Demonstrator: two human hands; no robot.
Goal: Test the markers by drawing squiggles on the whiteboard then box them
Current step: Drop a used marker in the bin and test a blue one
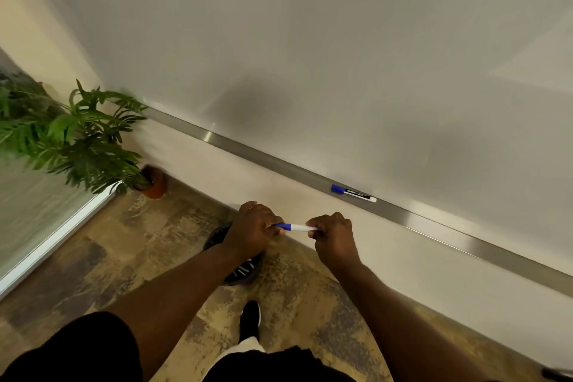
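Note:
A large blank whiteboard [341, 56] fills the wall ahead, with a metal ledge [279, 161] along its bottom edge. Both hands hold one white marker with a blue cap [296, 227] below the ledge. My left hand [252, 229] grips the blue cap end. The white barrel end sits in the pinching fingers of my right hand [335, 234]. A second blue-capped marker [353, 193] lies on the ledge, up and to the right of my hands.
A potted green plant [77, 139] in a brown pot [155, 184] stands in the corner to the left. A glass panel with a white frame [52, 239] runs along the left. My shoes [242, 267] stand on a mottled brown floor.

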